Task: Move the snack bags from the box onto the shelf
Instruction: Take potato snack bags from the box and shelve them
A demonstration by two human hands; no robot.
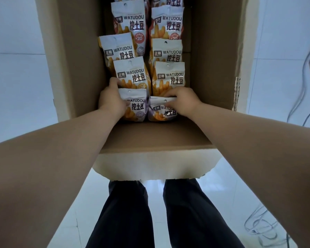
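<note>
Left hand (111, 101) gripping near-left bag (135, 107), fingertips hidden behind; right hand (183, 102) pinching near-right bag (161, 111); farthest bags (168, 1) cropped.

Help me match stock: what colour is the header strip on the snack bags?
White, on each snack bag; head view.

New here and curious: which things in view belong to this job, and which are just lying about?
Part of the job: cardboard box; snack bags in two rows inside it; left hand and right hand, each gripping one nearest bag.
Just lying about: loose cables on the floor.
</note>
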